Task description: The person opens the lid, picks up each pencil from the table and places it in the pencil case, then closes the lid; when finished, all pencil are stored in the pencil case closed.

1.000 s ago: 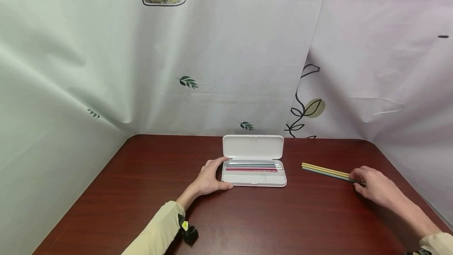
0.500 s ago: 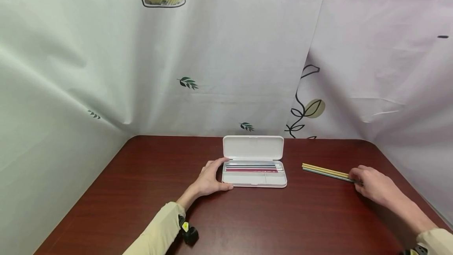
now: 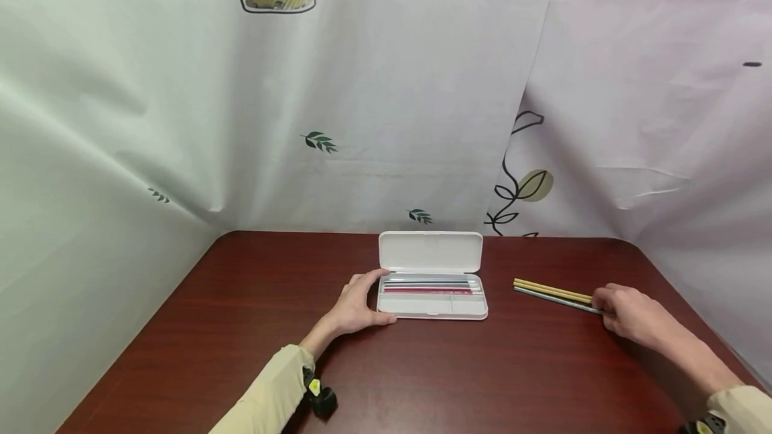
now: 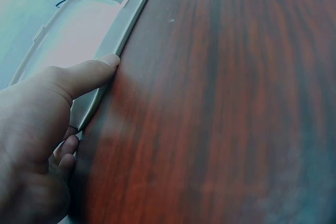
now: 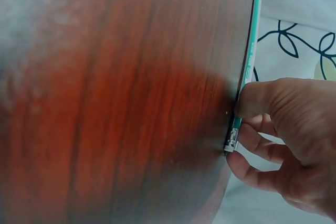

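Looking down from the head camera, we see our right hand at the near end of three pencils lying side by side on the table. Their long axis runs from our fingers away to the left, toward the open pencil case, which sits well apart from them. Our left hand holds the case's left end, thumb along the front edge and fingers over the back; the right hand is plainly the nearer one to the pencils.

At the left wrist, we see the thumb pressed straight against the case's front rim, the other fingers curled behind the end, so this hand grips the case.

At the right wrist, we see a green pencil pinched near its eraser end between thumb and curled fingers. Its shaft points straight away from the hand and lies flat on the wood. The two yellow pencils do not show in this view.
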Action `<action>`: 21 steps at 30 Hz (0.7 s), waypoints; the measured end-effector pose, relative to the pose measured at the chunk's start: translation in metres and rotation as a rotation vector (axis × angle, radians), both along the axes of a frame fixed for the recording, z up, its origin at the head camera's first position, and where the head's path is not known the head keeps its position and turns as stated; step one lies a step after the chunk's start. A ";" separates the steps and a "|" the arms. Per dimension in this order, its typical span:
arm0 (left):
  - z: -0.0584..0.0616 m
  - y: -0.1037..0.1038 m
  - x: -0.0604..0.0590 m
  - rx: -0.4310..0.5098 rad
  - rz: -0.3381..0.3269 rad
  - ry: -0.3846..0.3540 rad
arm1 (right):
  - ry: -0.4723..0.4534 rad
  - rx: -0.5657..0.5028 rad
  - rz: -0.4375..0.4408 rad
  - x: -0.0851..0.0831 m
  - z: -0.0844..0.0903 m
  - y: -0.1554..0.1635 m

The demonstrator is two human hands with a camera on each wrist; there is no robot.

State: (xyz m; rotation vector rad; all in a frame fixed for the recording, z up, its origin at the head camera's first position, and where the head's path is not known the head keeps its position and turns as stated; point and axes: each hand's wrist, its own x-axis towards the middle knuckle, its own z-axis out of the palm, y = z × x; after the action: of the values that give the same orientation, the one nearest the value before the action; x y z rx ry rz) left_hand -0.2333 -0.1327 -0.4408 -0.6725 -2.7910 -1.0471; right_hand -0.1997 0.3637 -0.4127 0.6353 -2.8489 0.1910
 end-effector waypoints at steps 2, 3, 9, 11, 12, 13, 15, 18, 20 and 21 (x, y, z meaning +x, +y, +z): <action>0.000 0.000 0.000 0.002 0.003 -0.004 | -0.010 -0.001 0.005 0.000 0.000 0.000; 0.000 0.000 0.000 0.005 0.005 -0.008 | -0.021 -0.001 0.004 0.000 0.000 0.000; 0.000 0.000 0.003 0.013 0.012 -0.031 | -0.063 -0.019 -0.017 0.001 0.001 -0.001; 0.000 0.000 0.003 0.007 0.014 -0.033 | -0.042 -0.028 -0.005 0.001 0.002 -0.001; -0.001 0.000 0.003 0.005 0.014 -0.034 | -0.023 -0.035 0.010 0.001 0.003 -0.002; -0.001 0.000 0.003 0.006 0.014 -0.033 | 0.000 -0.043 0.027 0.001 0.003 -0.003; -0.002 0.000 0.002 0.005 0.011 -0.029 | 0.045 -0.059 0.069 0.001 0.005 -0.005; -0.002 0.000 0.001 0.005 0.009 -0.020 | 0.105 -0.083 0.135 -0.001 0.008 -0.010; -0.002 0.000 -0.001 0.004 0.008 -0.015 | 0.130 -0.095 0.167 -0.002 0.009 -0.013; -0.002 0.000 -0.001 0.006 0.006 -0.012 | 0.145 -0.099 0.179 -0.002 0.010 -0.015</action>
State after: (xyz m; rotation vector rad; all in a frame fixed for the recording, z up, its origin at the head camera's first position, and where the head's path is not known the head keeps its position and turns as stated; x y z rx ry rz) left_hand -0.2344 -0.1330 -0.4431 -0.6594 -2.7970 -1.0610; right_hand -0.2017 0.3487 -0.4031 0.8475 -2.6260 0.2998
